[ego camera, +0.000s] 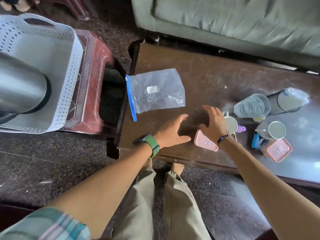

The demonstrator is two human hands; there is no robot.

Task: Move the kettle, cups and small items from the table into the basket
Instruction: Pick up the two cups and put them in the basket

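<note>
The steel kettle (20, 87) stands inside the white perforated basket (69, 70) at the left. On the dark wooden table (216, 75) my left hand (171, 131) and my right hand (212, 121) hover open, fingers spread, holding nothing. A pink-lidded box (205, 142) lies just below my right hand. Right of it stand a white cup (231, 124) and a second cup (277, 129), with another pink-lidded box (278, 149) near the front edge. A clear zip bag (155, 91) lies near the table's left end.
The basket rests on a red plastic stool (94, 80) left of the table. Plastic bottles (252, 105) and a dark cylinder (284, 101) lie at the right, beside a small purple item (241, 129) and a blue item (256, 141). A grey sofa (225, 19) runs behind the table.
</note>
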